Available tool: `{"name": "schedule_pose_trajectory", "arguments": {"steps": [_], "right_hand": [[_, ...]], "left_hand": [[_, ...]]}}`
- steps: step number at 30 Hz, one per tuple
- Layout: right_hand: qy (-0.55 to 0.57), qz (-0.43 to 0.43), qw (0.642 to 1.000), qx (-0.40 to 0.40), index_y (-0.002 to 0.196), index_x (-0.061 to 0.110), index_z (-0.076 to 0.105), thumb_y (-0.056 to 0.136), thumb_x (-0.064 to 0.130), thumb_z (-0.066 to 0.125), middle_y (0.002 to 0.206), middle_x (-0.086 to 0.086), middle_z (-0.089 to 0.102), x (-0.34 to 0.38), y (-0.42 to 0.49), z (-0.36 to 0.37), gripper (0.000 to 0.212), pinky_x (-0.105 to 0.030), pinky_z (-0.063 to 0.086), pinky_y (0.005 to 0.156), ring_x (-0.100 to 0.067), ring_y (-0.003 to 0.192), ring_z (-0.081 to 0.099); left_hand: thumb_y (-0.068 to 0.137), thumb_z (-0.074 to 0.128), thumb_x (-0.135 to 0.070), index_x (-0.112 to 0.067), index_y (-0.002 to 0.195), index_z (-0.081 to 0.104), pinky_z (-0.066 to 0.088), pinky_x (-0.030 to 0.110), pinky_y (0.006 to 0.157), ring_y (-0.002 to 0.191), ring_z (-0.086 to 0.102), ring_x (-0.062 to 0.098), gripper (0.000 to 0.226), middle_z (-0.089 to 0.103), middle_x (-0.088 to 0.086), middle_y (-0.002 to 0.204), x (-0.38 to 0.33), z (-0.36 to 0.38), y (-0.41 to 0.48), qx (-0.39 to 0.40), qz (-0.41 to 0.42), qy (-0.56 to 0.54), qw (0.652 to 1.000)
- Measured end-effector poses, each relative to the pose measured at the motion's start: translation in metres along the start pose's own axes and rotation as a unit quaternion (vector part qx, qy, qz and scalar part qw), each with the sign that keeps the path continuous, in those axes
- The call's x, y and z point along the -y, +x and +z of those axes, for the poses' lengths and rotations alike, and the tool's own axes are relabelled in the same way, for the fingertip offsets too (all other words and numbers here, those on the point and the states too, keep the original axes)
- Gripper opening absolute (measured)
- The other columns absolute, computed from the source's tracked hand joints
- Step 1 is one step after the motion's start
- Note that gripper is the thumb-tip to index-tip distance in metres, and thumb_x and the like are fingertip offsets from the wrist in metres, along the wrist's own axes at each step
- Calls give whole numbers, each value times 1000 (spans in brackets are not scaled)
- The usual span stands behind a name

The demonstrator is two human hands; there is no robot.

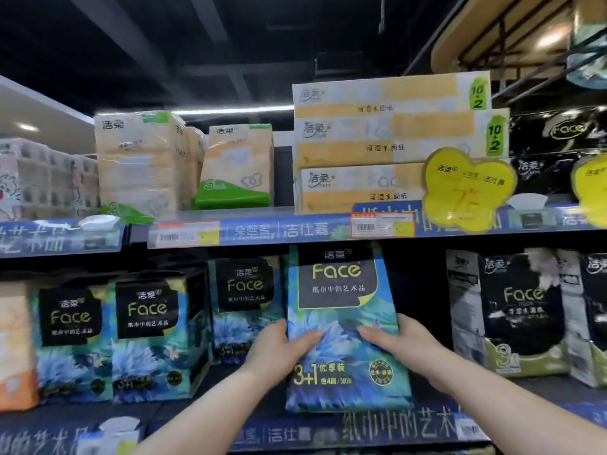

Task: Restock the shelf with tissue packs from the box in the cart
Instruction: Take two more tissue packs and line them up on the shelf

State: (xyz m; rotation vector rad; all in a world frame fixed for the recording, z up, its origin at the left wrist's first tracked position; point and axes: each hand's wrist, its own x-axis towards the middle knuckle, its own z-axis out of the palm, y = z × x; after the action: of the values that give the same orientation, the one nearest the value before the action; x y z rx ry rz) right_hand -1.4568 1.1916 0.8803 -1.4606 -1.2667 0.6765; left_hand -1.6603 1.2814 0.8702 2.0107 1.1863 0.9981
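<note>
**Blue pack at the shelf gap**

We hold the pack [341, 323] upright on the shelf's [377, 431] front edge. Left hand [276, 351] and right hand [404, 343] clasp its sides, fingers [307, 337] curled onto the face, likely to steer it squarely between the blue row [157, 330] and black packs [522, 310].

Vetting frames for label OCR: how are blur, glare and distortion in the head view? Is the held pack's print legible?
Head view: blue Face pack, gripped by left hand and right hand, is sharpest, large print legible; packs at the left are smeared; upper shelf edge bows from wide-angle distortion; number on yellow price tag is washed out.
</note>
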Motion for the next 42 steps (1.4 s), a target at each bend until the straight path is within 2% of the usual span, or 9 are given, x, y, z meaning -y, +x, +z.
{"name": "schedule_pose_trajectory", "arguments": {"steps": [6,10,15,19,22,25,29,36,42], "right_hand": [[-23,-45,999,0,108,27,52,75,24,79,100,9,69,-25,49,0,42,-33,53,90,-11,94,66],[-23,-50,998,4,135,21,39,76,21,78,107,10,66,-51,72,6,72,-27,49,90,-7,97,64],[4,-50,999,10,145,25,28,79,19,75,106,19,64,-78,84,16,81,-16,47,83,5,95,60],[-7,-38,999,37,147,31,19,72,22,81,106,21,60,-77,88,11,97,-22,44,93,0,98,60],[-47,-35,998,39,149,28,13,64,20,87,105,20,57,-81,92,11,114,-21,40,92,-7,103,57],[-44,-32,998,16,150,25,17,65,17,86,99,24,56,-87,101,17,110,-20,40,88,-5,97,56],[-27,-11,1000,9,150,25,15,65,17,87,113,9,60,-92,118,23,112,-27,43,97,-12,108,57],[-36,3,999,-15,146,21,25,64,17,87,120,0,62,-98,139,30,103,-36,46,102,-18,113,58],[-47,25,998,-26,132,15,38,68,16,84,111,1,60,-98,157,38,79,-34,47,98,-18,107,57]], "left_hand": [[83,70,-28,-18,117,55,48,35,98,105,63,15,38,67,-2,114,9,20,30,-9,0,-76,997],[85,68,-25,-16,126,50,48,32,98,105,63,14,46,66,-3,114,23,35,47,-2,-24,-72,997],[85,67,-35,-18,136,41,47,27,94,105,61,11,60,64,-8,113,44,48,60,19,-56,-14,998],[81,68,-45,-22,151,13,40,24,101,124,51,15,92,52,-5,138,52,42,57,55,-66,33,996],[82,63,-53,-19,152,2,37,23,99,132,44,22,99,37,5,151,66,33,48,89,-104,150,979],[81,60,-59,-14,151,15,33,30,111,140,34,22,95,29,6,155,86,26,43,110,-136,216,961],[81,56,-63,-17,146,34,29,35,115,141,31,19,82,33,3,153,99,28,42,145,-139,278,939],[80,54,-66,-22,142,40,27,37,116,141,29,18,78,35,-1,152,109,29,47,151,-130,315,928],[79,53,-67,-25,143,39,25,37,116,141,28,18,77,33,-3,153,110,30,46,154,-133,322,925]]}}
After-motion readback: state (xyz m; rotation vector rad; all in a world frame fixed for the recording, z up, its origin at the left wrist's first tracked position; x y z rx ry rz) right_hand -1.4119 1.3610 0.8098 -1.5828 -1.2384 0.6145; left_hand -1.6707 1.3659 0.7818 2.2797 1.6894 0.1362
